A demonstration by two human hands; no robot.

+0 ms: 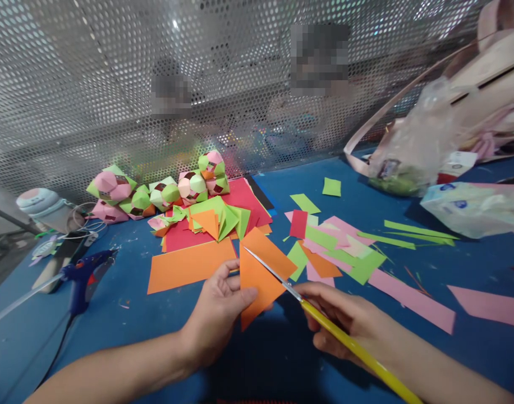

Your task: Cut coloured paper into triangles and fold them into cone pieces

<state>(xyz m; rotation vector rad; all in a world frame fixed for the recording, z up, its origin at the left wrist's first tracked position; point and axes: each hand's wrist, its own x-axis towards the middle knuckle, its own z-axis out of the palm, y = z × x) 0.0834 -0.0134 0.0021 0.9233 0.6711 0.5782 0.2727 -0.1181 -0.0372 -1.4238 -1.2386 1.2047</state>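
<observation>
My left hand pinches a piece of orange paper between thumb and fingers, above the near middle of the table. In my right hand is a pair of scissors with a long yellow handle. Their silver blades lie along a diagonal line across the orange paper, pointing up and left. Part of the paper stands on each side of the blades. Most fingertips of the right hand are hidden behind the handle. Just beyond the left hand lies an orange rectangle of paper.
Folded green and orange pieces rest on red sheets. Behind stand several pink and green paper balls. A blue glue gun lies left. Paper scraps, a plastic bag and a tissue pack are right.
</observation>
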